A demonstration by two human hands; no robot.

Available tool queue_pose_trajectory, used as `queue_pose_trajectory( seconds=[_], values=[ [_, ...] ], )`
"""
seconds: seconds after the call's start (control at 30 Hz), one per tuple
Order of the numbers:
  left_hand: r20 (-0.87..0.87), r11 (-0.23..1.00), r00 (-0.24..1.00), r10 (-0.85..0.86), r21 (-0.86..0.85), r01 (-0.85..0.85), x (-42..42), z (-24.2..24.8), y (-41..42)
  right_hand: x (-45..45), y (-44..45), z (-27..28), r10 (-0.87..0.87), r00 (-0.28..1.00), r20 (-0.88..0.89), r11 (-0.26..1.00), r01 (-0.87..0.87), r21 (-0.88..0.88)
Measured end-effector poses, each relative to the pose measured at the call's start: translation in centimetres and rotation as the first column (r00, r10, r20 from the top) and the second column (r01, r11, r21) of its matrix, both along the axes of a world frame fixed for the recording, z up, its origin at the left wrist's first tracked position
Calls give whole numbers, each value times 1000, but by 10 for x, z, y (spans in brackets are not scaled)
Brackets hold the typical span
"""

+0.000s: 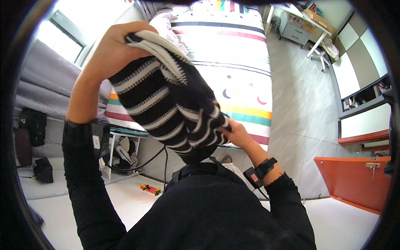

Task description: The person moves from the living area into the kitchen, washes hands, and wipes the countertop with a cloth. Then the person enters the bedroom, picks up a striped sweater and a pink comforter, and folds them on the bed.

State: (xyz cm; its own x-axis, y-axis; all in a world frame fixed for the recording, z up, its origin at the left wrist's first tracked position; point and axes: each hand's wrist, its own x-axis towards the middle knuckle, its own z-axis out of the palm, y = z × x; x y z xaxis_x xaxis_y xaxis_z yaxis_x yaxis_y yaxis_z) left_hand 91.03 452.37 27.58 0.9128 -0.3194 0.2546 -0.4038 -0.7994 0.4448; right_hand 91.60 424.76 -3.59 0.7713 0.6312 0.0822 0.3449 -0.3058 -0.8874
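Note:
A black-and-white striped knitted garment [150,103] hangs between my two hands, above the near edge of a bed. My left hand [122,47] grips its raised upper end, beside a white knitted edge. Lower and to the right, my right hand [236,132] clasps the bunched fabric at the other side. The knit is folded and creased towards my right hand, and its lowest part reaches close to my chest. Fabric hides some of the fingertips of both hands.
Beneath lies the bed with a patterned sheet [231,84]. A white metal-framed stand [114,156] is at the lower left, with black cables near it. To the right are a grey drawer cabinet [295,32], a white desk [323,28] and an orange-red door panel [353,181] with a lock.

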Motion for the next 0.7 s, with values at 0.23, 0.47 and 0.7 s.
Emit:
queue_pose_trajectory(
  seconds=[0.23, 0.47, 0.7],
  values=[
    [-19, 959, 959, 281, 35, -281, -28, 1, -18, -32, 15, -34, 182, 973, 141, 983, -183, -4],
    [-120, 901, 894, 431, 12, -433, -53, 12, -14, -45, 40, -45, 348, 926, -146, 867, -377, -325],
    [-133, 917, 908, 397, 8, -400, -77, 23, 16, -19, 77, -74, 114, 853, 510, 970, 16, -243]
  ],
)
